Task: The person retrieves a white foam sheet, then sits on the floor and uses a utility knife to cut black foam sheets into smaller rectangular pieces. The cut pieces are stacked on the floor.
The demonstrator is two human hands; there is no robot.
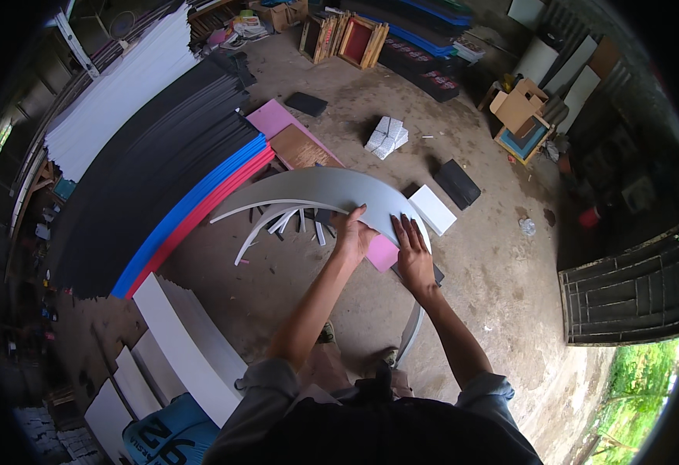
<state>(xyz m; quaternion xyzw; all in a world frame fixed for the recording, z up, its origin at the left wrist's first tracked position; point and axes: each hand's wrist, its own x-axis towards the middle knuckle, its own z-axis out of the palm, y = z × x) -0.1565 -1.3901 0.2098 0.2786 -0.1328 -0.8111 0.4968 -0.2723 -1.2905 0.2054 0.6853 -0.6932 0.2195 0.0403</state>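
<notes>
A large grey foam sheet lies bent across the concrete floor in front of me. My left hand grips its near edge with the thumb on top. My right hand lies flat on the sheet's right part, fingers spread, pressing down. A small pink piece shows between my two hands. Thin white cut strips lie on the floor just left of my left hand, under the sheet's edge.
A tall stack of black, blue, red and white sheets runs along the left. White boards lean at lower left. A white block, black pads, a pink sheet, wooden frames and cardboard boxes lie around.
</notes>
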